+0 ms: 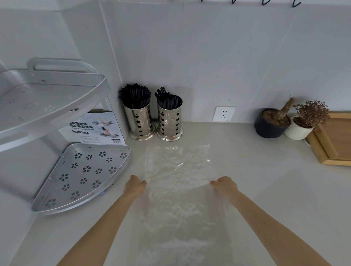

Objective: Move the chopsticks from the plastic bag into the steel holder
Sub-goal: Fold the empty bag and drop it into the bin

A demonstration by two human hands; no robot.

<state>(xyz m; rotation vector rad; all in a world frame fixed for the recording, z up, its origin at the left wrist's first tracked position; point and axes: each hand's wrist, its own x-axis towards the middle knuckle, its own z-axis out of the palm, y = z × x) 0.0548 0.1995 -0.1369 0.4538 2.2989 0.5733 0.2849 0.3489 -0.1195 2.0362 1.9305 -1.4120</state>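
While hands (135, 185) pinch bag (180, 170) (near end blurred)

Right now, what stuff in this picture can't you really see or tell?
Head view, the only one:
- Plastic bag: see-through and blurry near the bottom edge; I see no chopsticks inside.
- Left hand and right hand: fingertips curl at the bag's edges, so the grip is unclear.
- Left holder and right holder: chopsticks too packed to count.
- Box: print too small, partly behind the rack.
- Hooks: cut off by the top edge.
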